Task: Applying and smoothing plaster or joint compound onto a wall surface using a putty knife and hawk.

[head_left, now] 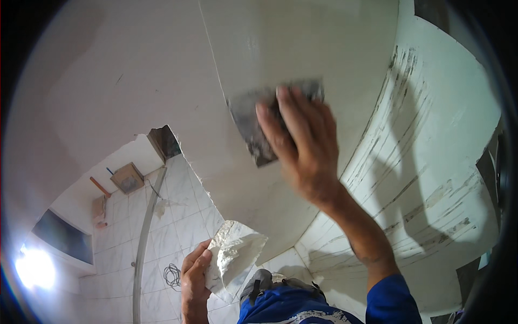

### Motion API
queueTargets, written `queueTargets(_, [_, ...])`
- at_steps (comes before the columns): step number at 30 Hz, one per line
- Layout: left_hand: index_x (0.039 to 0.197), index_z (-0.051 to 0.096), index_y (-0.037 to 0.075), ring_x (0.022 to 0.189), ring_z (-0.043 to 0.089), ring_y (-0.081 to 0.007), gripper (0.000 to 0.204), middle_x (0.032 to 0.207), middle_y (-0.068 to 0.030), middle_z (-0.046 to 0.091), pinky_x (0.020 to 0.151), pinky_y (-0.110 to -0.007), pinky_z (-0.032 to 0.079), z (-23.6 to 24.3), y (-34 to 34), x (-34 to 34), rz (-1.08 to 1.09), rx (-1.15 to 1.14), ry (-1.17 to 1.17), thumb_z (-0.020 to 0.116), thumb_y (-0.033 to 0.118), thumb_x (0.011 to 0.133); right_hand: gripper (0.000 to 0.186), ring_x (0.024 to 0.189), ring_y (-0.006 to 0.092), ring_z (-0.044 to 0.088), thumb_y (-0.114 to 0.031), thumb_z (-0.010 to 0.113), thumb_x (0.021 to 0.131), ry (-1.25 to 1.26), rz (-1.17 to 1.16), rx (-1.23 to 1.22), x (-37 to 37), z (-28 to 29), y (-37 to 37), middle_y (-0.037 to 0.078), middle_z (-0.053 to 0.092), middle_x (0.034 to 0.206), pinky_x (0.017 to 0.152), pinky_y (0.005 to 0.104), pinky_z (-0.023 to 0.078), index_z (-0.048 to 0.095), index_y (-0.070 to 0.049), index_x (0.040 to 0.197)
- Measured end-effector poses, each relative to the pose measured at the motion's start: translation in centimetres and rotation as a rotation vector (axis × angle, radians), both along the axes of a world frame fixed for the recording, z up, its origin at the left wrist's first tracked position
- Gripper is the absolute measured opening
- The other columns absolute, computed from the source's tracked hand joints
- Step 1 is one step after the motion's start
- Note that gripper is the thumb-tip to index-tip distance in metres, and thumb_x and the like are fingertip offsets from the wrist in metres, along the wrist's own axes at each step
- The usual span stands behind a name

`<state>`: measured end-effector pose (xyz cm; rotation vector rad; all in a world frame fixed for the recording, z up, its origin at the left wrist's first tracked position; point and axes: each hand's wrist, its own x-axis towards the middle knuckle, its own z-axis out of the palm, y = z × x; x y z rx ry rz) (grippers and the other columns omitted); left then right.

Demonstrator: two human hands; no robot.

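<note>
Head view: left hand (195,271) holds plate (252,243) bearing paste (229,255)

Blur softened the dark scraper (244,117) and the right grip (307,146), which hid part of it. A white board (237,254) seemingly hid fingertips of the left grip (196,272). Glare masked the lamp (35,268).

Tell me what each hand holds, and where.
Left hand: a white paste-loaded board, by its left edge. Right hand: a grey flat scraper, fingers spread across its face.
</note>
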<state>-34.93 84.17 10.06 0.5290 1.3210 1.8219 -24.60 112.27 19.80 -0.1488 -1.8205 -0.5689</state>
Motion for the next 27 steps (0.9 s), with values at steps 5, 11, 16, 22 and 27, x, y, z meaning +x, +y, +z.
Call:
queueTargets(5, [0.132, 0.048, -0.015, 0.094, 0.067, -0.0191, 0.054, 0.112, -0.0197, 0.067, 0.083, -0.027, 0.053, 0.2, -1.4, -0.1, 0.065, 0.016, 0.030, 0.054, 0.022, 0.093, 0.048, 0.128, 0.0368, 0.050, -0.017, 0.063, 0.092, -0.043, -0.020, -0.140, -0.5, -13.4, -1.4, 0.020, 0.047, 0.142, 0.104, 0.0598, 0.036, 0.055, -0.009, 0.138])
queueTargets(11, [0.132, 0.048, -0.015, 0.093, 0.068, -0.0203, 0.058, 0.112, -0.0193, 0.067, 0.082, -0.027, 0.053, 0.9, -1.9, 0.1, 0.099, 0.012, 0.079, 0.056, 0.025, 0.091, 0.045, 0.129, 0.0343, 0.048, -0.018, 0.061, 0.092, -0.298, 0.056, -0.326, 3.8, -19.9, -4.1, 0.020, 0.048, 0.140, 0.106, 0.0606, 0.033, 0.057, -0.008, 0.136])
queueTargets(16, [0.133, 0.047, -0.015, 0.096, 0.068, -0.0216, 0.052, 0.115, -0.0202, 0.066, 0.085, -0.030, 0.054, 0.6, -2.7, 0.9, 0.124, 0.061, 0.051, 0.052, 0.019, 0.094, 0.067, 0.126, 0.0347, 0.052, 0.000, 0.068, 0.074, -0.196, 0.245, -0.319, 7.0, -5.9, -2.7, 0.017, 0.050, 0.140, 0.103, 0.0560, 0.040, 0.056, -0.009, 0.138])
queueTargets(22, [0.134, 0.046, -0.015, 0.100, 0.067, -0.0221, 0.051, 0.118, -0.0211, 0.065, 0.087, -0.030, 0.054, 0.6, -2.6, 1.3, 0.130, 0.094, 0.058, 0.050, 0.018, 0.096, 0.027, 0.110, 0.0305, 0.057, -0.011, 0.062, 0.087, 0.111, 0.115, 0.183, 2.1, 19.7, -2.0, 0.013, 0.057, 0.117, 0.095, 0.0501, 0.044, 0.064, -0.007, 0.113])
queueTargets(27, [0.135, 0.046, -0.015, 0.100, 0.067, -0.0213, 0.051, 0.118, -0.0211, 0.065, 0.087, -0.030, 0.054, -0.6, -2.7, 0.9, 0.094, 0.133, 0.008, 0.051, 0.019, 0.096, 0.030, 0.108, 0.0317, 0.060, -0.006, 0.060, 0.089, -0.007, -0.095, 0.270, -0.8, 24.9, -4.0, 0.022, 0.059, 0.115, 0.091, 0.0452, 0.049, 0.058, 0.005, 0.117])
